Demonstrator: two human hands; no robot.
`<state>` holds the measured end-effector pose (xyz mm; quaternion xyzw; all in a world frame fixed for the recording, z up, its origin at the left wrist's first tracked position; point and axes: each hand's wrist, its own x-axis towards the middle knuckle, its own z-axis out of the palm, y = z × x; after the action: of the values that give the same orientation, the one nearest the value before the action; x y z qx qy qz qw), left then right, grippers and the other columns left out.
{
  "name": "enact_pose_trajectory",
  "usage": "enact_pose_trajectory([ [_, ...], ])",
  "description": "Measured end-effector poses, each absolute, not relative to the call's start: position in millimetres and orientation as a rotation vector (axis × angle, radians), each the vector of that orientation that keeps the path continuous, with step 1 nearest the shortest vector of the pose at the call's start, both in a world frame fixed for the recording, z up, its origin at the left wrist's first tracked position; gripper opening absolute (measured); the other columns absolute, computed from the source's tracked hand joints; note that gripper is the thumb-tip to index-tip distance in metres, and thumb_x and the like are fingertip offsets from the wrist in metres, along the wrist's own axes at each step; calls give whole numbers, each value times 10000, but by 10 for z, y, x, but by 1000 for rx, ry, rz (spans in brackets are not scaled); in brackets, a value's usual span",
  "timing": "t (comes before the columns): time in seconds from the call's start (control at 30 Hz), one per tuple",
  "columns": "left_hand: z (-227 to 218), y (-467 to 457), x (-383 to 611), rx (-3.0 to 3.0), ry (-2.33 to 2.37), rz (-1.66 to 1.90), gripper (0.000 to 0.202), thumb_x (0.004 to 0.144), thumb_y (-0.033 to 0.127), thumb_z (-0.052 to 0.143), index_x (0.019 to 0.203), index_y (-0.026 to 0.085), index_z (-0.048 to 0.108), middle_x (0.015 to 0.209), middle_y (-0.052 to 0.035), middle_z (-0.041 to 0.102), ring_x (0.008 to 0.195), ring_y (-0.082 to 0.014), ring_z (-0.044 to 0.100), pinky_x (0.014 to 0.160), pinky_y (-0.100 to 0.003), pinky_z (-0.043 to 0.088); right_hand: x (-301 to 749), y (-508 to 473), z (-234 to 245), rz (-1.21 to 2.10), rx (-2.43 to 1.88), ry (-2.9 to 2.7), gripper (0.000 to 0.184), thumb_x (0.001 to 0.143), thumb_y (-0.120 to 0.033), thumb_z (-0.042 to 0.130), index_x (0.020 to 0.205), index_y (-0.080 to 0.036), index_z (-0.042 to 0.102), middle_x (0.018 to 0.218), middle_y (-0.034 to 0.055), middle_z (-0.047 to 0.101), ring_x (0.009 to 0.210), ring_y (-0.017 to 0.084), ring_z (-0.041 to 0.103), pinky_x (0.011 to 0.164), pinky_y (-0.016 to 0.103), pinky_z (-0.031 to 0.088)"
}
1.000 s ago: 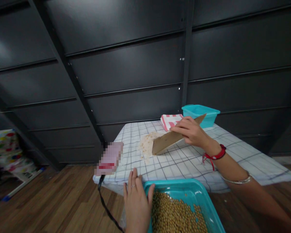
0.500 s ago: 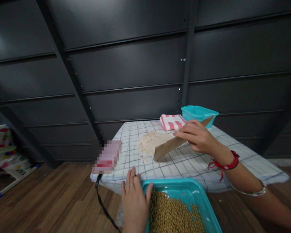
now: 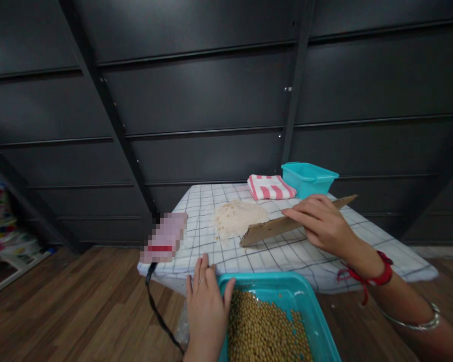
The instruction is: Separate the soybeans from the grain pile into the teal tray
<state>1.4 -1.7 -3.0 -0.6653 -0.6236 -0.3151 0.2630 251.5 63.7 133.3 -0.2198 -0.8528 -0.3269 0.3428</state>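
bare checked cloth [image 3: 272, 259] runs from the powder heap [image 3: 237, 218] to the near edge. left of the heap, a pink item [image 3: 168, 234] is pixelated, writing unreadable. right of the heap, your right hand [image 3: 322, 221] pinches cardboard [image 3: 268, 230]. nearer you than the heap, your left hand [image 3: 207, 306] has fingers nearly together, thumb apart at the bean tray [image 3: 264, 276].

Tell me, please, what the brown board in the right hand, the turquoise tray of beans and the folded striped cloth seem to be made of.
The flat brown board seems matt cardboard, given its dull surface and ragged edge. The turquoise rectangular tray looks like glossy plastic: its wall catches highlights. The folded pink-and-white striped cloth seems matt fabric, perhaps towelling, with soft folds.
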Motion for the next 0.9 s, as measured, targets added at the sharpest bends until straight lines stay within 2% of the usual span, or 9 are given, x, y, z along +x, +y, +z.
enact_pose_trajectory([
  [0.37,-20,-36,3,-1802,-1698,-834,390,832,472,337,922,132,504,1155,-190,566,1091,-296,507,787,-468,468,2479,277,1452,-702,-460,-2296,453,721,21,375,1109,-192,473,822,38,589,764,160,500,728,362,398],
  [0.5,-30,-31,-6,-1791,-1713,-830,385,837,465,327,932,138,507,1159,-181,567,1092,-294,507,794,-471,467,2474,267,1461,-736,-499,-2266,494,732,7,382,1161,-229,446,814,30,590,759,166,505,731,363,397],
  [0.63,-17,-36,-20,-1787,-1698,-805,391,842,455,312,944,130,502,1157,-186,567,1085,-298,512,777,-476,476,2424,360,1424,-785,-540,-2246,518,721,3,365,1183,-217,447,788,35,587,745,180,500,709,364,390],
  [0.9,-5,-39,-30,-1781,-1681,-803,387,840,447,325,943,115,497,1145,-202,570,1068,-310,523,771,-492,476,1992,522,1418,-975,-606,-2180,390,709,10,348,1000,-136,562,725,54,576,723,183,461,677,336,367],
])
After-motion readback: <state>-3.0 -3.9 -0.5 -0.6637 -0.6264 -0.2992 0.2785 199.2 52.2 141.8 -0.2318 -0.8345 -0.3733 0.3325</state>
